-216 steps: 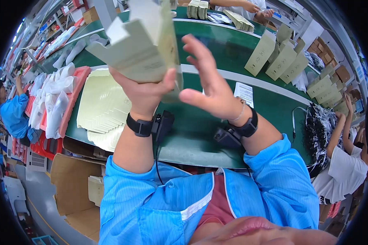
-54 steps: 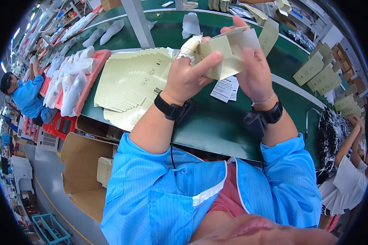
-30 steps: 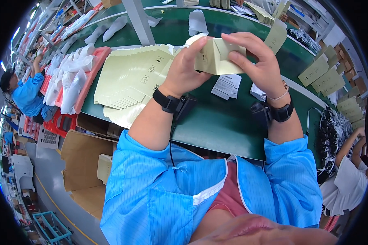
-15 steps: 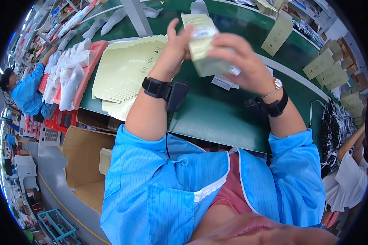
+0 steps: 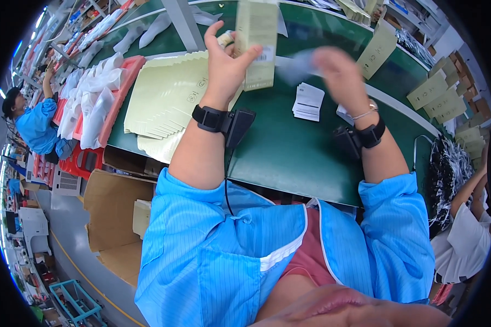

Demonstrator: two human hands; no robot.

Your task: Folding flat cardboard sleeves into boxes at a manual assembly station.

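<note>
My left hand (image 5: 226, 68) is closed on a pale green carton (image 5: 259, 52), which stands upright in its grip above the green table, its thumb across the side with a white label. A small round whitish-yellow thing (image 5: 225, 39) shows by the fingers of that hand; its kind is unclear. My right hand (image 5: 341, 73), smeared by motion, is apart from the carton on the right. At its fingertips is a blurred, pale bluish, see-through thing (image 5: 299, 66). Below it lies a small stack of white printed cards (image 5: 308, 102). More white paper is partly hidden by my right wrist.
Flat pale green cartons (image 5: 169, 95) lie fanned out on the left, beside a red tray (image 5: 126, 73) of white wrapped pieces. A carton (image 5: 376, 49) stands at the back right, with several more beyond. A metal post (image 5: 181, 24) rises behind. Another person (image 5: 35, 122) works far left.
My right hand has left the carton and moved right with a blurred pale thing. The carton, held in both hands before, has swung upright in my left hand. The white cards are uncovered.
</note>
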